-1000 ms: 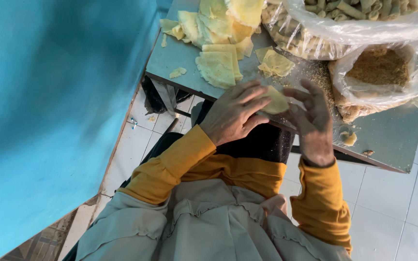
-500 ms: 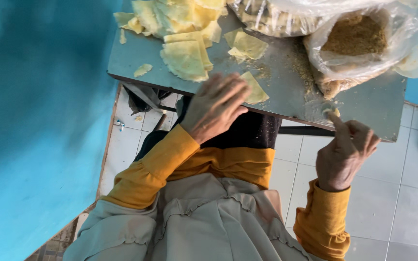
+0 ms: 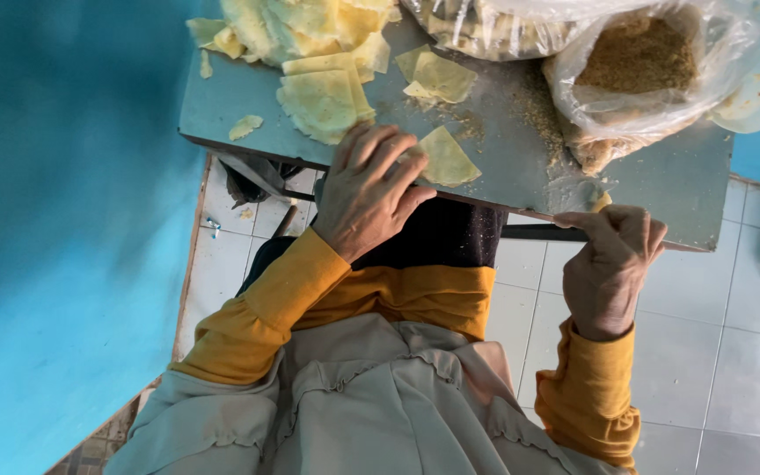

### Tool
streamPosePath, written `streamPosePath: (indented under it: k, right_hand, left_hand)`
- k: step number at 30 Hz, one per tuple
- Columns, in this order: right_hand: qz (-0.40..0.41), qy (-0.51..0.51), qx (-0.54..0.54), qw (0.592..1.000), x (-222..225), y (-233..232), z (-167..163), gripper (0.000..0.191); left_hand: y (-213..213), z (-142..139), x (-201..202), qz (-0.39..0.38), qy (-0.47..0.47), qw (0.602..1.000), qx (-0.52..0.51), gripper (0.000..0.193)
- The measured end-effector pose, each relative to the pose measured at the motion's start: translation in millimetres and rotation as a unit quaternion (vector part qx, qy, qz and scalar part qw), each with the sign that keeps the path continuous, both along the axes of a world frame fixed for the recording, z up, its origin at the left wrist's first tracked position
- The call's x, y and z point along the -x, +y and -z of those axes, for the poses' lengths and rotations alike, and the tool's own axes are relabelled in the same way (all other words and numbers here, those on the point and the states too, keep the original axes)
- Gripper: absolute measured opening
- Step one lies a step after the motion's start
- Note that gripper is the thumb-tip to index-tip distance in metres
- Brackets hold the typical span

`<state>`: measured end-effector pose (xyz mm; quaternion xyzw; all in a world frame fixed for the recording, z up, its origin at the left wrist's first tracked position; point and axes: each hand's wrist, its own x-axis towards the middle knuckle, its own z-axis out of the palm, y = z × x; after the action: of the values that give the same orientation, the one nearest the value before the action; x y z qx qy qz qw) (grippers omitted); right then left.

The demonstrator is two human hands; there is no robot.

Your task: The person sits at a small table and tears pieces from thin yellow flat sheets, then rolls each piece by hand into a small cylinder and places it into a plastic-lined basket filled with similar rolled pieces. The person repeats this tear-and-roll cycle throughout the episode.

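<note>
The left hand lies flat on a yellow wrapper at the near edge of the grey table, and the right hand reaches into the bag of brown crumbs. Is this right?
Not quite. The head view shows the right hand curled at the table's near edge, outside the bag of brown crumbs. The rest holds: the left hand lies flat on a yellow wrapper at that edge.

1 head camera looks steeply down, close over the grey table (image 3: 248,97) edge and lap.

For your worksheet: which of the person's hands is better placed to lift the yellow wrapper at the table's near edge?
Left hand: probably, its fingers already rest on the yellow wrapper; the right hand is at the table edge, apart.
</note>
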<state>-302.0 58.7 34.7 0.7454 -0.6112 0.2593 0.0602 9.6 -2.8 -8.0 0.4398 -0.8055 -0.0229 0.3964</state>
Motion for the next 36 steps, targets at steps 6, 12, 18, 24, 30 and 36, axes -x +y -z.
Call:
streamPosePath:
  k: [6, 12, 18, 24, 30, 36]
  right_hand:
    - [-0.122, -0.002, -0.023, 0.992, -52, -41, -19, 0.067]
    - [-0.163, 0.136, -0.031, 0.977, -88, -83, -16, 0.066]
    - [-0.221, 0.277, 0.046, 0.934, -91, -92, -15, 0.061]
    - [-0.195, 0.325, 0.047, 0.924, -93, -92, -30, 0.046]
    - [-0.212, 0.145, -0.023, 0.966, -104, -73, -22, 0.066]
    - [-0.216, 0.084, -0.056, 0.971, -79, -65, -23, 0.034]
  left_hand:
    - [4, 2, 6, 0.032, 0.029, 0.999, -0.01, 0.028]
    - [8, 2, 7, 0.048, 0.044, 0.998, -0.012, 0.027]
    - [4, -6, 8, -0.048, 0.041, 0.998, -0.019, 0.029]
    - [-7, -25, 19, -0.095, 0.004, 0.995, -0.043, 0.017]
    - [-7, -32, 21, -0.04, 0.119, 0.985, -0.115, 0.017]
    - [-9, -32, 13, -0.008, 0.149, 0.983, -0.11, 0.018]
